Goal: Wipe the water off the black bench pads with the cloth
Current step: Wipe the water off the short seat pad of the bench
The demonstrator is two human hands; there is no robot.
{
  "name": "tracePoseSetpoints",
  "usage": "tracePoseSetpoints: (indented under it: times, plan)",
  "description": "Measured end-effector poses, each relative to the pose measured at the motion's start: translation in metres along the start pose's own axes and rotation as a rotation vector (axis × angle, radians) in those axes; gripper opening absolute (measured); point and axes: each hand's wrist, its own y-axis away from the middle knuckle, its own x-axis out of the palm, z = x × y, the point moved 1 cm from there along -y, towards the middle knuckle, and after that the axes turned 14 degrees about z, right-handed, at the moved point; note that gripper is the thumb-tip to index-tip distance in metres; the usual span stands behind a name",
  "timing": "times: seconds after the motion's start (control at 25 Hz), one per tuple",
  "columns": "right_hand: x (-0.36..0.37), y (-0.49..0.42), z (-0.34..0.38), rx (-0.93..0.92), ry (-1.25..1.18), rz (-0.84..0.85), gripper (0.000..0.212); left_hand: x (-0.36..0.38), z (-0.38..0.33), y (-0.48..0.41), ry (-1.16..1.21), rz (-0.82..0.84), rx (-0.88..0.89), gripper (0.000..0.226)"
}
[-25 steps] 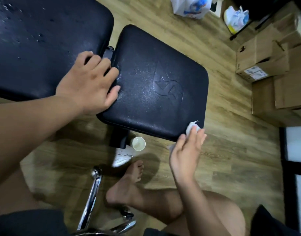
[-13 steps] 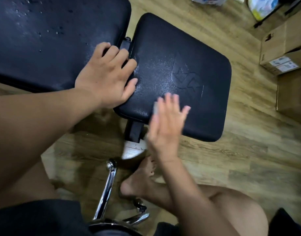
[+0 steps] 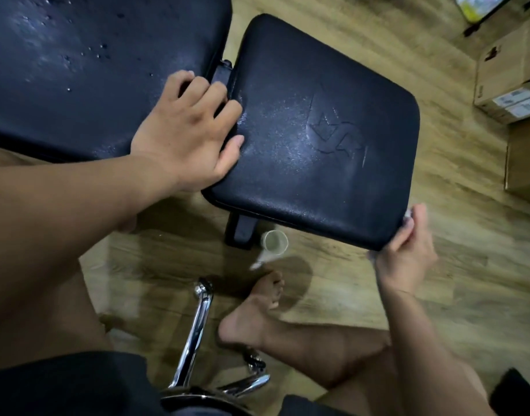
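Two black bench pads fill the upper half of the view. The large pad (image 3: 86, 70) at the left carries water drops. The smaller seat pad (image 3: 323, 136), embossed with a logo, shows a faint damp sheen. My left hand (image 3: 185, 130) lies flat, fingers spread, across the gap between the two pads. My right hand (image 3: 404, 250) is at the seat pad's near right corner, pressing a small whitish cloth (image 3: 408, 214) against the edge. Only a scrap of the cloth shows above my fingers.
Wooden floor (image 3: 455, 295) lies below the bench. A small clear cup (image 3: 275, 241) stands beside the black bench leg (image 3: 241, 231). My bare foot (image 3: 257, 307) and a chrome chair base (image 3: 194, 328) are close below. Cardboard boxes (image 3: 512, 82) stack at the right.
My right hand swept with the cloth from the seat pad's near right corner across to its left part and back to the right corner. My left hand stayed on the gap.
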Motion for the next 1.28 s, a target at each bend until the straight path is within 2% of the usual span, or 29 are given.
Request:
tracePoseSetpoints:
  times: [0.08,0.16,0.28,0.32,0.4,0.48,0.52,0.6,0.64,0.72,0.84,1.08,1.2,1.28]
  plan:
    - [0.007,0.015,0.026,0.02,-0.123,-0.095,0.043,-0.001,-0.001,0.001,-0.012,-0.006,-0.021,0.043]
    - [0.013,0.028,0.046,-0.044,-0.246,-0.134,0.041,0.0,-0.001,0.002,-0.031,-0.004,-0.023,0.043]
    - [-0.015,0.019,0.037,-0.138,-0.179,-0.2,0.038,-0.002,-0.001,0.002,-0.041,0.015,-0.015,0.043]
    - [-0.028,0.006,0.034,-0.123,-0.234,-0.218,0.039,-0.002,-0.002,0.002,-0.044,0.011,-0.021,0.044]
    - [-0.036,-0.012,0.05,-0.101,-0.437,0.015,0.034,-0.003,-0.002,0.001,-0.055,0.014,-0.024,0.046]
    - [-0.019,-0.007,0.075,-0.249,-0.269,0.269,0.035,-0.004,-0.002,-0.001,-0.052,0.034,-0.021,0.048]
    - [-0.011,0.001,0.084,-0.381,-0.149,0.366,0.041,-0.005,-0.002,0.0,-0.065,0.041,-0.029,0.049]
    - [-0.003,0.009,0.086,-0.642,0.079,0.463,0.058,-0.004,-0.001,0.002,-0.089,0.033,-0.037,0.05]
    - [-0.011,0.003,0.083,-0.657,0.074,0.525,0.059,-0.003,0.0,0.002,-0.094,0.028,-0.039,0.05]
    - [-0.03,-0.004,0.069,-0.606,-0.059,0.565,0.055,-0.002,-0.002,0.002,-0.086,0.025,-0.032,0.05]
    - [-0.035,0.006,0.055,-0.65,0.054,0.562,0.054,-0.004,-0.002,0.001,-0.086,0.017,-0.032,0.051]
    - [-0.022,0.069,0.014,-0.59,0.026,0.343,0.045,-0.001,-0.001,0.002,-0.078,0.02,-0.04,0.049]
    - [0.011,0.092,0.056,-0.346,-0.075,0.228,0.053,-0.003,-0.001,0.001,-0.066,0.017,-0.028,0.049]
    - [0.031,0.11,0.1,-0.233,-0.156,0.278,0.06,-0.004,0.0,0.002,-0.071,0.013,-0.031,0.049]
